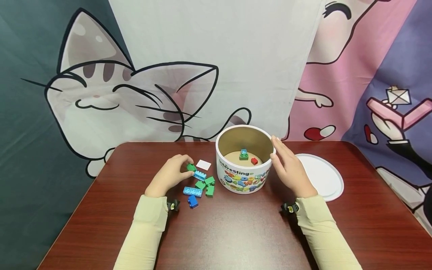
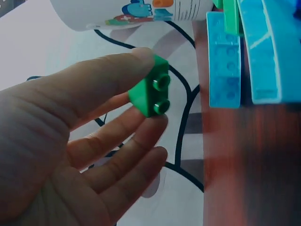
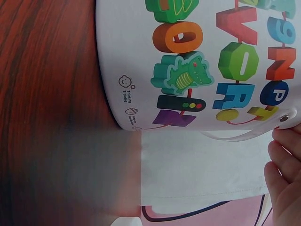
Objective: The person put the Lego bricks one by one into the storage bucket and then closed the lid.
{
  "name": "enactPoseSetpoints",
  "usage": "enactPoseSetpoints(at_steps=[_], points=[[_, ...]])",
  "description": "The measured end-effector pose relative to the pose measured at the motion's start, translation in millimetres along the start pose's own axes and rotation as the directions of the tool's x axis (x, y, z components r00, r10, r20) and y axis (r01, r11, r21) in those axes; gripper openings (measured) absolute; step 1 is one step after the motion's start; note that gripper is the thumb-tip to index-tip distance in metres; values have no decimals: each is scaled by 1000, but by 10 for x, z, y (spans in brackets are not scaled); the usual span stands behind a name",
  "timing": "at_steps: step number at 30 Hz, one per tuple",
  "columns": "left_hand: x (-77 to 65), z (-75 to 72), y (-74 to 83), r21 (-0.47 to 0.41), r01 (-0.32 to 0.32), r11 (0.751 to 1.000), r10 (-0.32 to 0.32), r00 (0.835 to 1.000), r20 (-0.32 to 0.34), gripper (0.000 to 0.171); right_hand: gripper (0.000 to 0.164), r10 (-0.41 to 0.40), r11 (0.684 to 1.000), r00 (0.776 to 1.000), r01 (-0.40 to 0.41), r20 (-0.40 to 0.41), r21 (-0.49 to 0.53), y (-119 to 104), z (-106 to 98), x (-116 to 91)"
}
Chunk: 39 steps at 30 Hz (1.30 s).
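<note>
Since left hand [image 1: 170, 175] pinches the green brick [image 2: 146, 98], long axis hard to read, the bucket [image 1: 243, 184] sits to its right; right hand [image 1: 292, 170], fingers straight, touches the bucket's right side.

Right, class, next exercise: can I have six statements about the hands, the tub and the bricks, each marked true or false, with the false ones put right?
1. The left hand pinches a green brick. True.
2. The tub is covered. False: it is open, and its lid lies on the table.
3. A red brick lies inside the tub. True.
4. Every brick on the table is green. False: blue bricks lie there too.
5. The right hand touches the tub. True.
6. The tub's outside is plain. False: it carries lettering and coloured pictures.
</note>
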<state>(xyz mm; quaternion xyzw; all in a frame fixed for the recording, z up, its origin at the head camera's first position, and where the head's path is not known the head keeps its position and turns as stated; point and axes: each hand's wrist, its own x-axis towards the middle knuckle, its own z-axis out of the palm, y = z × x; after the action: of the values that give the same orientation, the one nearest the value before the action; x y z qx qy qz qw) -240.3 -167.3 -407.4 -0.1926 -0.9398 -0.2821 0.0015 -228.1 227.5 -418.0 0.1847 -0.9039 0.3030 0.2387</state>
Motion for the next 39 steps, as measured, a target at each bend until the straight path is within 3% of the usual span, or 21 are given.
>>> enactPoseSetpoints(at_steps=[6,10,26,31,36,39], points=[[8,39,78,-71,-38,997,34,998,-60,31,54,-3,1000,1000,3,-7,4,7,9,0],[24,73,153,-72,-75,995,66,990,-122,32,54,-5,1000,1000,5,-14,7,11,16,-3],[-29,70,577,-78,-186,979,154,940,-303,35,55,0,1000,1000,1,-20,9,25,25,2],[-3,125,644,-80,-240,968,194,908,-372,33,54,-11,1000,1000,11,-21,-10,26,9,-4],[12,185,722,-46,-312,949,255,847,-466,33,54,-30,999,999,30,-13,-21,13,28,-13],[49,197,788,-46,-343,938,275,821,-500,33,54,-39,999,999,38,-24,-15,4,33,-7]])
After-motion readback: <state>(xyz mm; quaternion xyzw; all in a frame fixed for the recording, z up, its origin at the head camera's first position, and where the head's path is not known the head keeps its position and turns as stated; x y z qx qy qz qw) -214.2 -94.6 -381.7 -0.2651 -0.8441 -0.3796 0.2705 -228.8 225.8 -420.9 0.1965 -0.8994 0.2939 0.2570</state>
